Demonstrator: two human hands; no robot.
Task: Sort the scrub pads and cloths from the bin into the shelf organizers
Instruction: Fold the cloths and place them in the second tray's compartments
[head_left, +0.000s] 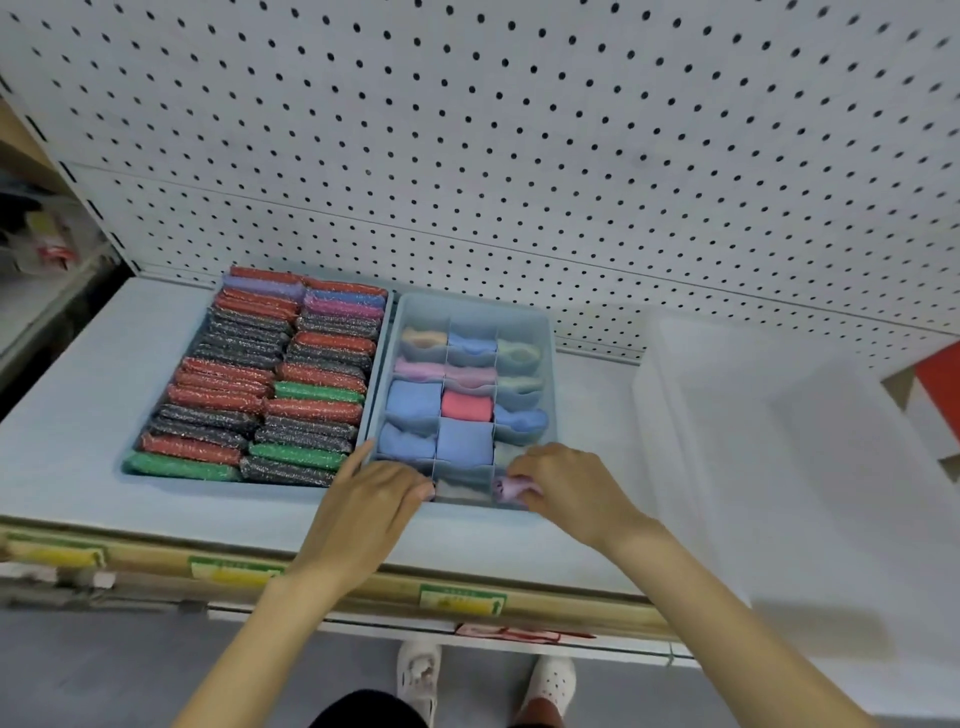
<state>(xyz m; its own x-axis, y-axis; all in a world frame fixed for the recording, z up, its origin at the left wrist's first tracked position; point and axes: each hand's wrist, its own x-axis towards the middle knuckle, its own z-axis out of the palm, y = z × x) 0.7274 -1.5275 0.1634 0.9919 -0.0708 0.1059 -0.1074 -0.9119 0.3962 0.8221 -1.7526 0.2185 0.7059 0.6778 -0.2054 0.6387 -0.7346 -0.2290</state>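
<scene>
Head view: my right hand (566, 488) curls its fingers round a lilac cloth (511, 488), pinching it in the near-right compartment of the divided organizer (551, 364). The cloth is bunched; what shows of it runs roughly left to right across the compartment, one end under my fingers. My left hand (363, 499) lies with its fingers fairly straight on the organizer's near-left corner, forefinger stretched along the left wall. The organizer's long axis runs away from me toward the pegboard (519, 130), and its other compartments hold rolled cloths in blue, pink, red and pale green. Touching its left side sits the pad tray (385, 332), set the same way, with scrub pads (260, 384) on edge in two columns, each pad's long axis crossing the tray left to right; they are red, dark grey, green, purple and blue. Both stand on the pale blue shelf (78, 415). The clear bin (727, 415) stands to the organizer's right, apart from it.
</scene>
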